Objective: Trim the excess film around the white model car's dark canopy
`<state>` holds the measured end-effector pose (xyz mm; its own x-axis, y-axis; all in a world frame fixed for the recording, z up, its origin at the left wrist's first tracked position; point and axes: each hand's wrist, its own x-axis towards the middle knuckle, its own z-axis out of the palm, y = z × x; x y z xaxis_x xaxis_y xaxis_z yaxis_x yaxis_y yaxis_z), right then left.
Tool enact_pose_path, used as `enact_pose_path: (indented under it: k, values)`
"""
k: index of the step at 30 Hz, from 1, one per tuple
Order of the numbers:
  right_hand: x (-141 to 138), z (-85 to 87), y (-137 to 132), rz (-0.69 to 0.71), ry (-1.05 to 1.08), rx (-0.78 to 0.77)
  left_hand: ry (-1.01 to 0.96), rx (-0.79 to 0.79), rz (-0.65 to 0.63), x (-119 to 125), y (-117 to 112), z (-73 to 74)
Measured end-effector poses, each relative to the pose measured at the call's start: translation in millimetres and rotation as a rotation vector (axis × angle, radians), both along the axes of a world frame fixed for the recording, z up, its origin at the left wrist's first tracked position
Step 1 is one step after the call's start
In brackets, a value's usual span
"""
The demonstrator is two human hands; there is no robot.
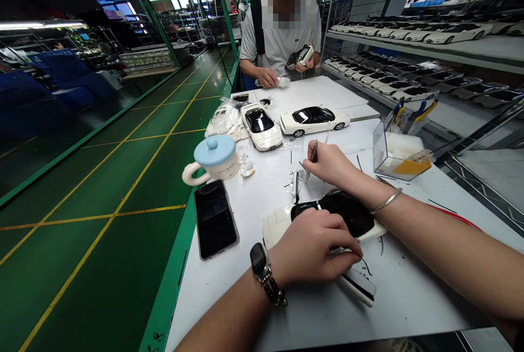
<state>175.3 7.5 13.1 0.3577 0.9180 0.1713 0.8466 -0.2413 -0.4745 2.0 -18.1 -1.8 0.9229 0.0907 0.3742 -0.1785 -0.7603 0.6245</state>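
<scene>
Head view, worker's own bench. Left hand (315, 251) lies curled over the near side of a white model car (327, 221) with a dark roof, fingers closed on its body and pressing it to the white table (409, 297) in front of the worker. Right hand (331, 165) is pinched shut around slim tweezers (312, 156), tips pointing down at small silvery and black parts (295, 182) lying just beyond the car's nose. A black phone (215, 218) and a lidded mug (215, 158) sit near the table's left edge; a clear tool holder (395, 153) stands to the right. Two finished-looking white cars (313, 120) rest further back.

Head view, far end. A co-worker in a grey shirt holds another model car (301, 57) in one hand and a white cloth (282, 82) under the other. Shelves (450, 49) on the right carry rows of car bodies.

Judged step: picking up a small trim piece with the tweezers while the car is steadied. The next move would likely call for a light, precise grip on the part and an unmoving left hand, so that the piece can be carried to its seat on the body.
</scene>
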Motion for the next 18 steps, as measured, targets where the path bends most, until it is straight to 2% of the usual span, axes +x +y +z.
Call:
enact_pose_path:
  k: [9, 15, 18]
  values:
    - [1.0, 5.6, -5.1, 0.056, 0.055, 0.029, -0.031, -0.044, -0.001, -0.3, 0.2, -1.9]
    - [9.4, 29.4, -18.5, 0.044, 0.089, 0.133, -0.080, -0.072, -0.011, 0.5, 0.2, -1.2]
    - [15.8, 43.9, -32.5, 0.090, 0.148, 0.234, -0.090, -0.123, -0.023, 1.3, 0.9, -0.6]
